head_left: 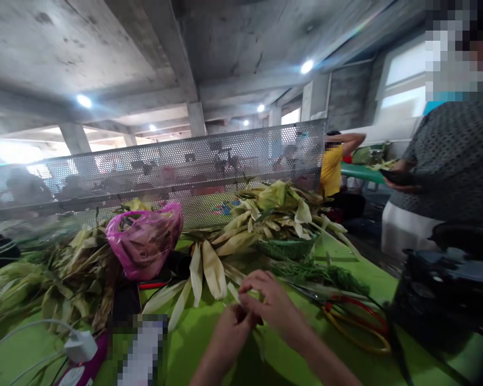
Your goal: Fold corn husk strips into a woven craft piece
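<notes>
My left hand and my right hand meet above the green table, fingers pinched close together. Between them is a thin pale strip of corn husk, its end hanging below the fingers; the part inside the grip is hidden. Just beyond the hands, broad dry husks droop onto the table. Behind these, a green basket is heaped with more corn husks. To the right of the basket lies a bunch of thin green stalks.
A pink plastic bag and a husk pile occupy the left. Yellow and red loop handles lie right, near a black bag. Front left are a charger and phone-like object. A mesh partition stands behind; a person stands right.
</notes>
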The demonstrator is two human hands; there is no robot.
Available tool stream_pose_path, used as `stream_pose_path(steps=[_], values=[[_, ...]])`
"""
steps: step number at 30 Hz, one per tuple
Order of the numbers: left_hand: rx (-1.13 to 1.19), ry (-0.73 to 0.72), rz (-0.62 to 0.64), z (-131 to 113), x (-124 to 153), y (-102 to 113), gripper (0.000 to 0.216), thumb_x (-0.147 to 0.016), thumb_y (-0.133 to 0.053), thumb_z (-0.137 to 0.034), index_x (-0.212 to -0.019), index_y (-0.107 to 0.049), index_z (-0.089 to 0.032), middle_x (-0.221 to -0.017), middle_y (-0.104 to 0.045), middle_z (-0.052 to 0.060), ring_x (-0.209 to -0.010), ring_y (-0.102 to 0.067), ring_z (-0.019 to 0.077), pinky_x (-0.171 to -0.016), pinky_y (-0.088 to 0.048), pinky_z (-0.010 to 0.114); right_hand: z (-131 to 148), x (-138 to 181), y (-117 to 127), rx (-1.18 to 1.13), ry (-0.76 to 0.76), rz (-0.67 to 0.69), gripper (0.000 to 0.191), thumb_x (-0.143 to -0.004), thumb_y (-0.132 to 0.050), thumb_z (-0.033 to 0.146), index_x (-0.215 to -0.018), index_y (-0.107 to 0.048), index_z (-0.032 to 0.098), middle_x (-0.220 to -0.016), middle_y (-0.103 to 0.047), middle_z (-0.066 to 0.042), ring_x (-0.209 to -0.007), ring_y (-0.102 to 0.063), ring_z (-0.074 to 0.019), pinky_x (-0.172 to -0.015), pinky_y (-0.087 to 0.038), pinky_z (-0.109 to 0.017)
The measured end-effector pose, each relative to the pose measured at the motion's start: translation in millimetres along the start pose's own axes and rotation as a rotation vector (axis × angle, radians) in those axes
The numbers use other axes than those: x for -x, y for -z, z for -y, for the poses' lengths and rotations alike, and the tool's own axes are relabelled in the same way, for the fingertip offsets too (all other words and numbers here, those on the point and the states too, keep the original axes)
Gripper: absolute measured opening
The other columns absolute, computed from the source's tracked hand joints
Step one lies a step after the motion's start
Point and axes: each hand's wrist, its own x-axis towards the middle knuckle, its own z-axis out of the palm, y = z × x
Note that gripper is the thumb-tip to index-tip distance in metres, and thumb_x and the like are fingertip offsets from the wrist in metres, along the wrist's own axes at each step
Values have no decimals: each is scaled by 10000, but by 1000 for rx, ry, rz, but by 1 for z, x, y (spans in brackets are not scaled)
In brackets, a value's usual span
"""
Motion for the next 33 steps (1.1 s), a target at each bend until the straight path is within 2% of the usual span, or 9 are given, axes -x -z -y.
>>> stream_pose_path(steps=[2, 6, 14, 17, 19, 20, 24, 26, 33], values=[[34, -17, 32, 1, -1, -3, 461, -821, -574, -591, -781, -669, -142, -762, -613, 52, -714, -493, 182, -651, -356, 296, 6, 1, -6, -44, -40, 68, 91, -781, -666, 283, -730, -693, 212, -830, -662, -52, -847, -586, -233, -779, -434, -350], [44, 6, 54, -2, 4, -10, 503, -843, -527, -608, -787, -680, -132, -719, -609, 46, -661, -477, 160, -645, -349, 289, 5, 0, -10, -117, -132, -54, 133, -760, -645, 270, -643, -615, 213, -703, -608, -23, -752, -567, -212, -701, -419, -321], [5, 43, 126, -17, 12, -15, 413, -859, -546, -515, -742, -682, -142, -717, -574, 29, -709, -478, 166, -695, -360, 288, -5, -3, -6, -140, -175, -182, 147, -752, -644, 324, -655, -620, 216, -697, -598, -21, -751, -569, -219, -714, -432, -335], [93, 77, -7, -21, 11, -5, 482, -854, -527, -599, -775, -688, -152, -702, -537, 14, -681, -445, 151, -666, -343, 275, -7, -3, 1, -90, -104, -260, 174, -806, -624, 376, -879, -692, 233, -945, -672, -67, -965, -577, -258, -865, -432, -383], [189, 127, -174, -23, 11, 2, 557, -852, -478, -669, -837, -698, -158, -686, -517, 7, -645, -414, 140, -632, -332, 266, -11, -2, 4, -95, -139, -371, 314, -812, -625, 437, -1052, -661, 238, -1126, -641, -92, -1075, -542, -273, -912, -423, -402], [237, 143, -237, -24, 11, 5, 590, -849, -456, -693, -864, -702, -157, -682, -517, 9, -636, -408, 139, -624, -335, 264, -13, -2, 3, -120, -191, -378, 338, -808, -623, 465, -1050, -653, 229, -1110, -641, -97, -1048, -552, -273, -878, -441, -396], [407, 137, -240, -23, 11, 6, 615, -819, -488, -718, -923, -701, -150, -777, -592, 44, -716, -474, 153, -695, -386, 264, -16, 0, -13, -351, -321, -22, 345, -851, -563, 516, -728, -637, 202, -716, -624, -31, -715, -576, -207, -667, -452, -321], [444, 139, -218, -21, 11, 4, 598, -789, -543, -714, -934, -688, -153, -836, -611, 48, -746, -485, 150, -719, -388, 261, -13, 0, -21, -463, -318, 62, 358, -842, -577, 515, -682, -618, 197, -615, -564, 2, -601, -525, -172, -592, -421, -293], [316, 110, -129, -19, 13, -6, 557, -777, -553, -717, -728, -572, -163, -595, -385, -53, -538, -249, 88, -539, -190, 265, -4, -3, -14, -401, -310, -158, 347, -778, -649, 508, -641, -608, 192, -658, -593, -16, -654, -520, -179, -632, -422, -294]])
